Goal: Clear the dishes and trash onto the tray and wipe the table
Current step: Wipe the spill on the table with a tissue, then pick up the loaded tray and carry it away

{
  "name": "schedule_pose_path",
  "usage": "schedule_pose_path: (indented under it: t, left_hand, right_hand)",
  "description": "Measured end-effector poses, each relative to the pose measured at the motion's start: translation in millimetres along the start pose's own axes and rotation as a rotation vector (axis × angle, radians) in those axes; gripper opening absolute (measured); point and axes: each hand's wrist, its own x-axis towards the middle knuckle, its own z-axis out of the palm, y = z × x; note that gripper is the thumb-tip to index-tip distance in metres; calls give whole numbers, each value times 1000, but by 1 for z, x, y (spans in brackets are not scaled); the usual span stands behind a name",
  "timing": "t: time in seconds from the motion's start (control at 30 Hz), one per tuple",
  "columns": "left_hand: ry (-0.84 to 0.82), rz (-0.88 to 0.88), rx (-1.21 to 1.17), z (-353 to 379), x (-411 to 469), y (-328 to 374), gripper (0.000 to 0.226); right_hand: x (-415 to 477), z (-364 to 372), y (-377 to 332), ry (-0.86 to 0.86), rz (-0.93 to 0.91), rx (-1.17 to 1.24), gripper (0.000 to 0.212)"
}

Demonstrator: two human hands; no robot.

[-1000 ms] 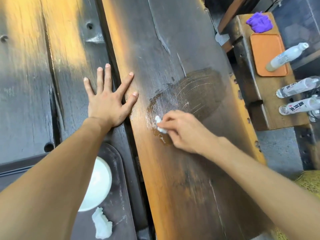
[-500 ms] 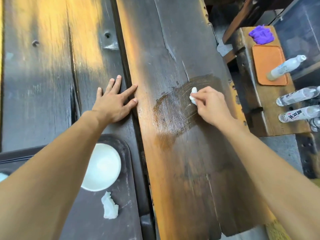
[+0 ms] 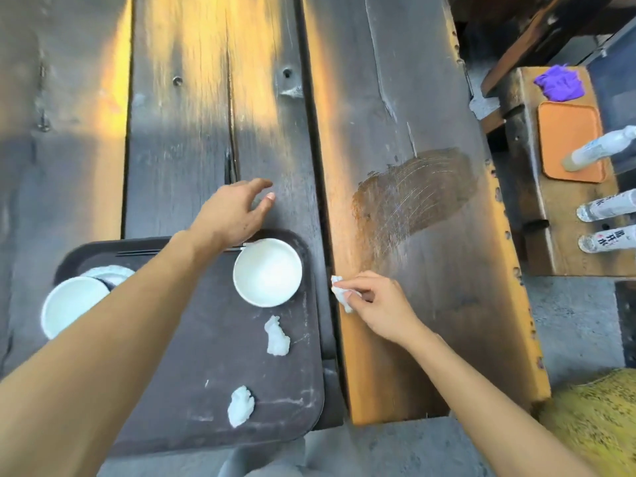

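My right hand [image 3: 377, 304] pinches a small white wad of tissue [image 3: 340, 293] against the near left edge of the brown table plank [image 3: 406, 98]. A damp wiped patch [image 3: 413, 197] darkens the plank farther away. My left hand [image 3: 234, 211] hovers with loosely spread fingers over the grey boards, just beyond the dark tray [image 3: 192, 380]. The tray holds a white bowl [image 3: 267, 271], another white bowl [image 3: 70, 304] at its left partly under my forearm, two crumpled tissues [image 3: 276, 337] [image 3: 240, 406] and chopsticks [image 3: 144, 252].
A low wooden side bench [image 3: 557, 235] at the right carries an orange tray [image 3: 568, 139], a purple cloth [image 3: 559, 82] and three plastic bottles [image 3: 605, 208]. A gap runs between the grey boards and the brown plank. A yellow woven seat [image 3: 592, 418] sits at lower right.
My right hand has swept the tissue from the wet patch back to the plank's near left edge. My left hand has lifted off the table. The view has tilted, showing more of the tray.
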Motion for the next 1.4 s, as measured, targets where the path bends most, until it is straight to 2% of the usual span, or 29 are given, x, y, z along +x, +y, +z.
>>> schedule_pose_path:
  t: [0.1,0.23,0.33,0.47,0.57,0.83,0.9,1.0,1.1,1.2,1.4]
  left_hand:
    - [27,-32,-19,9,-56,-19,47]
    - [38,-100,-70,33,-132,-45,47]
    - [-47,-110,-31,61,-181,-63,60]
    - [-193,-110,118,97,-235,-75,62]
    - [-236,-134,168,112,-261,-77,66]
    - [-234,-64,222,120,-287,-90,66]
    - [-236,-41,212,120,-293,-95,65]
    - [-222,-15,143,119,-302,-103,62]
    - [-103,-1,-88,108,-312,-113,57]
    - [84,-10,-237,88,-326,-130,49]
    - [485,-244,-386,45,-350,-182,30]
  right_hand:
    - [-20,28,-17,1,-17,-6,23]
    - [-36,73,-33,-8,-102,-75,22]
    - [-50,107,-38,56,-181,-145,23]
    - [-79,150,-42,159,-303,-328,16]
    - [-95,173,-35,179,-362,-446,9]
    - [-120,193,-34,200,-344,-647,28]
    - [-123,194,-37,212,-327,-636,33]
    - [-123,189,-39,296,-171,-504,37]
    - [-115,177,-42,432,-5,-383,41]
    - [-101,165,-43,470,107,-359,47]
    - [-71,155,-42,507,207,-401,48]
